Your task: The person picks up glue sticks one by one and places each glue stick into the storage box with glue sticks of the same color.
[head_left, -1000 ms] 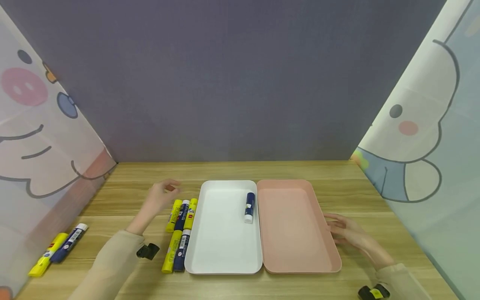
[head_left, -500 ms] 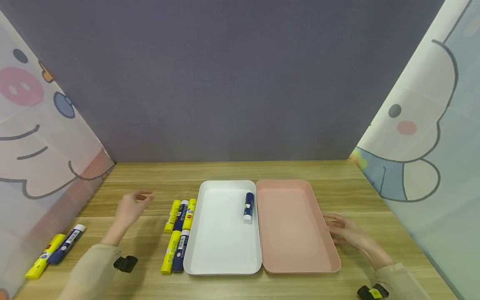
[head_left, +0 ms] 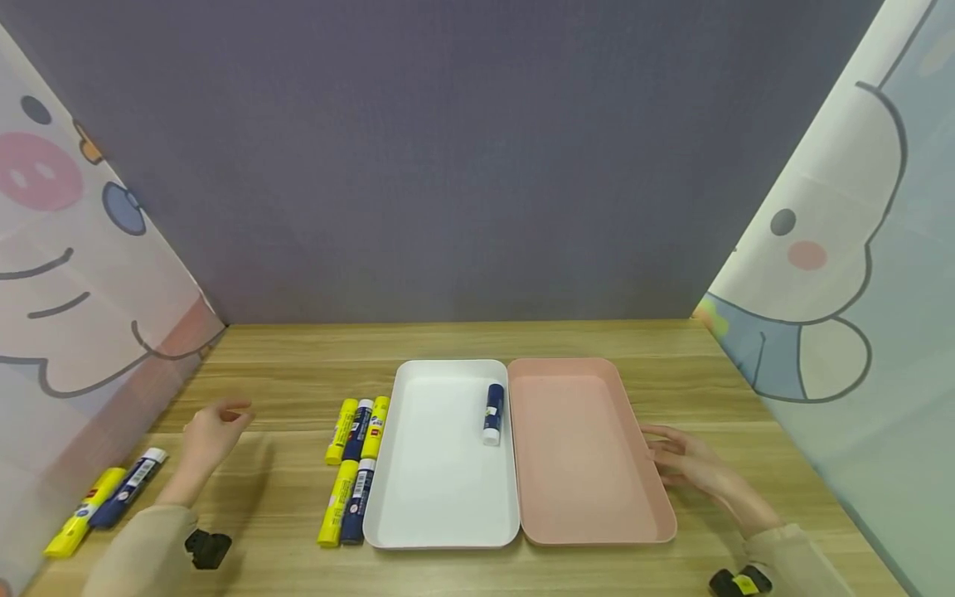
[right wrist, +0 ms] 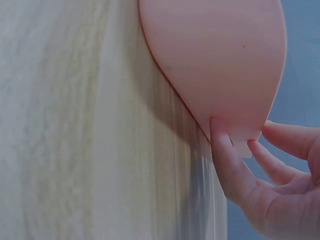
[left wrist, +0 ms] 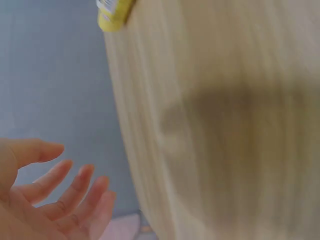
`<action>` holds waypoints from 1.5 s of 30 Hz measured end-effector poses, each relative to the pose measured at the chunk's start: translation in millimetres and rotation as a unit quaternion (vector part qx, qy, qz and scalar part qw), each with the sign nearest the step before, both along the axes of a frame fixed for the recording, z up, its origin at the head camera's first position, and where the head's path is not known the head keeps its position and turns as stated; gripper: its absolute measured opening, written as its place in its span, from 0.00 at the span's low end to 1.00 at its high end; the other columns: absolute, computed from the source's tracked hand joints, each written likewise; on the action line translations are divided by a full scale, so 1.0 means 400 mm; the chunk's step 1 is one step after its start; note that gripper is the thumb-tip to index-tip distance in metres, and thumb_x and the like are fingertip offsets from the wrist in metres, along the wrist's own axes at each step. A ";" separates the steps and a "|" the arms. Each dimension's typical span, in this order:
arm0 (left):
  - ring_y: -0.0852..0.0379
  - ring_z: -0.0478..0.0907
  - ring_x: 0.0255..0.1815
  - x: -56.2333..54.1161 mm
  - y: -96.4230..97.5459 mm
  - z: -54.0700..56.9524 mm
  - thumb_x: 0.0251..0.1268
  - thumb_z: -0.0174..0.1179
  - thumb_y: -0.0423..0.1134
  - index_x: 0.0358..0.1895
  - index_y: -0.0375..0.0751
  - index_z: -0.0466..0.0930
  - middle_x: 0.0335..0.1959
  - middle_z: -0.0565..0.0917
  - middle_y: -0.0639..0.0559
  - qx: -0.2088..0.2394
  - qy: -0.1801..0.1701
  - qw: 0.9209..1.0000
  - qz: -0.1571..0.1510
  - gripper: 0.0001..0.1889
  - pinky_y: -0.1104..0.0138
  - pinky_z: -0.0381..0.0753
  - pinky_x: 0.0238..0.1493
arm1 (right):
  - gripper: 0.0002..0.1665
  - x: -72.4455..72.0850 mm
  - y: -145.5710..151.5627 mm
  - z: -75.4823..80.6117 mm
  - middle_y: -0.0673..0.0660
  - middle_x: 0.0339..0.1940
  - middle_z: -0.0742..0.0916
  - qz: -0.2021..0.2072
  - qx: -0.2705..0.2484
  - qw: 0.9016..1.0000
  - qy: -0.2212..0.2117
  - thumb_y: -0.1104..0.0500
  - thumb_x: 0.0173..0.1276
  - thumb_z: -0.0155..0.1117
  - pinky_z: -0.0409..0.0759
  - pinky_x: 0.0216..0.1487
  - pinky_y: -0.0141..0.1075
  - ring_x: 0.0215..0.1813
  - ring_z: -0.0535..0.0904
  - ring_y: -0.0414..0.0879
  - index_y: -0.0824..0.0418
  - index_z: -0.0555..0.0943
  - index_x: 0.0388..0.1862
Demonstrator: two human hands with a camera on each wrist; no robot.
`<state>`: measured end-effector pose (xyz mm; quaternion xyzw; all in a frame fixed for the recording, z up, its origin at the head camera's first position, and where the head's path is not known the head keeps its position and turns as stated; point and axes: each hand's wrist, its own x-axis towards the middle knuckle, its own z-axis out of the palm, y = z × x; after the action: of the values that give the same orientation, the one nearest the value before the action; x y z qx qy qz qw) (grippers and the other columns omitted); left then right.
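Observation:
My left hand hovers over the table at the left, fingers loosely bent and nothing held; the left wrist view shows its fingers spread in the air. Near it, a yellow glue stick and a navy glue stick lie side by side. My right hand touches the outer right wall of the pink tray; in the right wrist view its fingertips rest against the tray's side and rim. A navy glue stick with a white cap lies in the white tray.
Left of the white tray, several yellow and navy glue sticks lie in two short rows. Both trays stand side by side on the wooden table. A grey panel rises behind, with cartoon-printed sheets on both sides.
My left hand has moved left and slightly nearer, away from the rows of glue sticks toward the far-left pair. The right hand stays at the pink tray.

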<state>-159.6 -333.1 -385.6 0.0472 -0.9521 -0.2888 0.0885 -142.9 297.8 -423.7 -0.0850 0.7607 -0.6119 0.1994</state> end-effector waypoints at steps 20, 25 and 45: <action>0.28 0.71 0.34 0.051 -0.160 -0.059 0.59 0.49 0.38 0.47 0.21 0.68 0.37 0.74 0.23 -0.062 -0.030 0.994 0.081 0.21 0.51 0.70 0.25 | 0.20 -0.003 0.013 -0.012 0.55 0.48 0.80 0.019 -0.077 0.997 -0.012 0.63 0.65 0.51 0.78 0.43 0.37 0.44 0.78 0.40 0.47 0.71 0.54; 0.29 0.72 0.32 0.058 -0.192 -0.063 0.58 0.50 0.40 0.46 0.21 0.68 0.37 0.73 0.22 -0.084 -0.041 0.992 0.080 0.21 0.53 0.70 0.22 | 0.21 -0.003 0.012 -0.012 0.58 0.49 0.79 0.014 -0.069 0.997 -0.011 0.63 0.65 0.52 0.78 0.43 0.37 0.44 0.78 0.40 0.55 0.69 0.58; 0.24 0.67 0.27 0.092 -0.262 -0.072 0.53 0.52 0.39 0.43 0.22 0.70 0.30 0.69 0.19 -0.123 -0.043 0.982 0.138 0.20 0.49 0.66 0.19 | 0.35 0.000 -0.002 0.000 0.74 0.53 0.73 0.003 -0.020 1.000 -0.007 0.62 0.66 0.51 0.78 0.44 0.40 0.45 0.78 0.41 0.78 0.48 0.62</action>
<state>-123.0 -437.8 -414.6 0.1790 -0.9676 -0.1527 0.0914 -142.7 296.9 -423.6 -0.0867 0.7465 -0.6272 0.2045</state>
